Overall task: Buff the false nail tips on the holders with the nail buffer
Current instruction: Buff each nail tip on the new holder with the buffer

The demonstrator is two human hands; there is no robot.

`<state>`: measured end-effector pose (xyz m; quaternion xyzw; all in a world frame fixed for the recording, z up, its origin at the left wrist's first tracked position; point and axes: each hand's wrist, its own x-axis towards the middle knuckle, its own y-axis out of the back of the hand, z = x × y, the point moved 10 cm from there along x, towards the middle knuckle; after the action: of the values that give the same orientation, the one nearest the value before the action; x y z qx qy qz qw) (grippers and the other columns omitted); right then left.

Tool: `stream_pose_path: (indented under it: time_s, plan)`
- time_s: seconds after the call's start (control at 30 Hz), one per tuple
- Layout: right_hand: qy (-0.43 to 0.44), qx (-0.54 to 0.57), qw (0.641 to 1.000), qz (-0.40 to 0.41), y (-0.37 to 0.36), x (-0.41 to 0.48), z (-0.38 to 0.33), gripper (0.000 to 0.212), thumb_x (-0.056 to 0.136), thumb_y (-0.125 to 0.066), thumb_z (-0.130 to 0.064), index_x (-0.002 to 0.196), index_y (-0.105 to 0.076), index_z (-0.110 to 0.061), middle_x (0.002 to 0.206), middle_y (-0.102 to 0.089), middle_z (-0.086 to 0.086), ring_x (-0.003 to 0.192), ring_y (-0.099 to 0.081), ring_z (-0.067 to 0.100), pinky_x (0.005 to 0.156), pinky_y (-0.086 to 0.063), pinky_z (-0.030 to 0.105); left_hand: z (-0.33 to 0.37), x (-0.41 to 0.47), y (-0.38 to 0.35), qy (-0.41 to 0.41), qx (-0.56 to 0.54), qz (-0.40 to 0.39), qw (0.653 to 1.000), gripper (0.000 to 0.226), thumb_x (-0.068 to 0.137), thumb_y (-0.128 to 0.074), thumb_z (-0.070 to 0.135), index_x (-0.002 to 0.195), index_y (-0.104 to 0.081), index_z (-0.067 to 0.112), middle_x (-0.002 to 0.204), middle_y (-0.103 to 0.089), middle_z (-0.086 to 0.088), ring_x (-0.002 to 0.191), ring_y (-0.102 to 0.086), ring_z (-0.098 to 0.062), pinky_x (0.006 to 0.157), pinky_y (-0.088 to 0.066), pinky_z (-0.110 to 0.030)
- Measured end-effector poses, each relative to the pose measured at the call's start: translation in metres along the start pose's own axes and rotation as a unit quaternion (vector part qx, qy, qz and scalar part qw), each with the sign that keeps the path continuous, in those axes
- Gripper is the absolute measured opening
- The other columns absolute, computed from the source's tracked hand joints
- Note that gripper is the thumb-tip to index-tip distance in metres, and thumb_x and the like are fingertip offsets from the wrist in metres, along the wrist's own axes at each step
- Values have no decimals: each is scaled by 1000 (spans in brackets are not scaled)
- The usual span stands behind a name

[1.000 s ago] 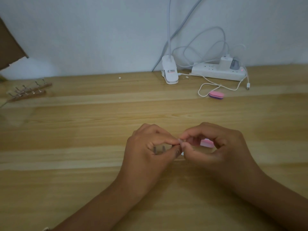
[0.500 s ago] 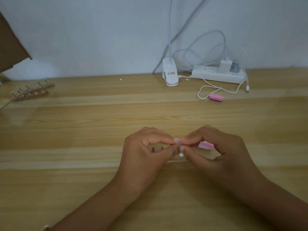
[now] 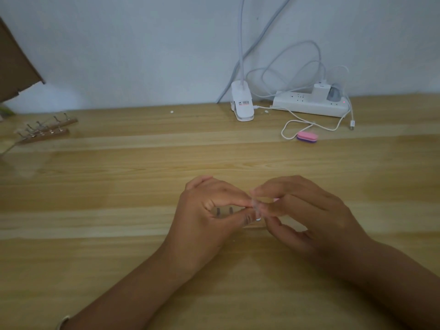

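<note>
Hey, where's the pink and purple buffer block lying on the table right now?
In the head view, the buffer block lies toward the far right of the table, beside a loop of white cable just in front of the power strip.

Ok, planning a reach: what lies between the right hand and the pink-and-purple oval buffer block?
Only bare light wooden tabletop between right hand and buffer block, head view.

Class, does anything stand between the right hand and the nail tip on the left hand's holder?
Nothing visible does: the right hand pinches the nail tip on the holder gripped by the left hand.
</note>
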<state>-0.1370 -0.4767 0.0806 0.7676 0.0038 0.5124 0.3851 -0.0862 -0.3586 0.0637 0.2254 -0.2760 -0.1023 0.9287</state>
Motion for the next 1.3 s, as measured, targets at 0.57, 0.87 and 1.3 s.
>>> stream_pose_path:
  time_s: [0.57, 0.87, 1.3]
  plan:
    - [-45, 69, 996, 16, 8, -4, 10, 5, 84, -74, -1, 88, -77, -1, 103, -73, 6, 95, -71, 13, 85, -55, 25, 0, 2, 0, -2, -20, 24, 1000, 8, 68, -80, 26, 76, -77, 26, 75, -73, 18, 74, -68, -1, 105, -34, -41]
    - [-28, -3, 999, 25, 6, -7, 13, 4, 82, -72, 2, 84, -76, 2, 93, -75, 6, 84, -70, 14, 77, -55, 23, -1, 3, -10, 8, 17, -12, 1000, 8, 71, -75, 24, 77, -77, 28, 85, -74, 17, 82, -67, 3, 116, -20, -38]
    - [-111, 46, 991, -52, -9, -15, 31, 10, 76, -77, -7, 86, -77, -5, 94, -74, -1, 89, -70, 10, 84, -52, 18, -12, 1, -19, 34, 167, -34, 985, 10, 73, -80, 38, 82, -77, 35, 76, -69, 20, 89, -60, -1, 115, -12, -46]
